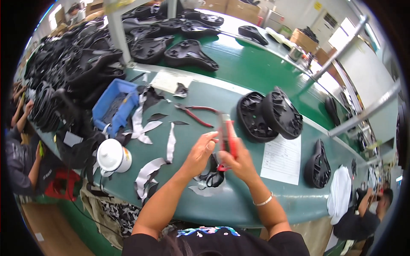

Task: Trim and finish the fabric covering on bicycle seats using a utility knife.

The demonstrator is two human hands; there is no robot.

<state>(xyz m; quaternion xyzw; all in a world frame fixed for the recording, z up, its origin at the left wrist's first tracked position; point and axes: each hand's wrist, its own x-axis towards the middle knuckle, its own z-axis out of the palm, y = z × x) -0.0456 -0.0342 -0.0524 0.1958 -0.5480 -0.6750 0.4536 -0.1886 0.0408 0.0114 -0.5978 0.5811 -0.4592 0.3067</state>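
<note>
In my right hand (240, 161) is a red, black and silver hand tool (227, 138), held upright; motion smears it, so its exact kind is unclear. My left hand (200, 154) is just left of the tool, its fingers stretched out; whether they touch it I cannot tell. Below the hands lies a small black piece with clear plastic (210, 179) on the green tabletop (179, 200). Beyond my hands, a pair of red-handled pincers (198, 113) lies with its handles spread. Two black bicycle saddles, a rear one (252, 119) and a leaning one (282, 113), sit underside up to the right.
Black and white offcuts (147, 175) lie left, near a white lidded enamel mug (112, 158) and a blue bin (115, 104). A printed sheet (282, 160), another saddle (318, 164) and white cloth (339, 194) lie right. Saddles (190, 53) fill the far left. People work on both sides.
</note>
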